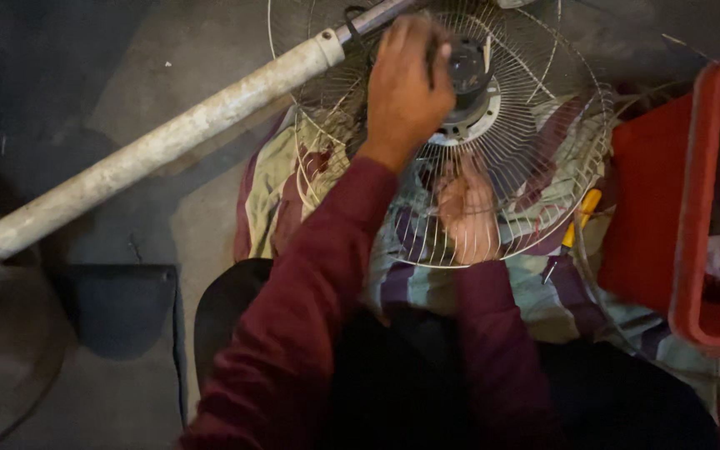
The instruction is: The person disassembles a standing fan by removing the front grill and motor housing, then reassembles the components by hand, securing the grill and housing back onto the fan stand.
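A round wire fan guard (535, 150) lies over a striped cloth (277, 175), with the dark fan motor hub (470, 71) at its middle. My left hand (406, 83) reaches over the guard and rests on the motor housing, fingers curled around it. My right hand (467, 212) sits under the wire guard, seen through the wires; what it holds cannot be told. Both arms wear dark red sleeves. A dirty white pole (168, 137) runs from the fan head down to the left.
A red plastic crate (693, 208) stands at the right with white items inside. A yellow-handled tool (583, 215) lies by the guard's right rim. A round grey base (2, 333) sits at the lower left on the concrete floor (127, 50).
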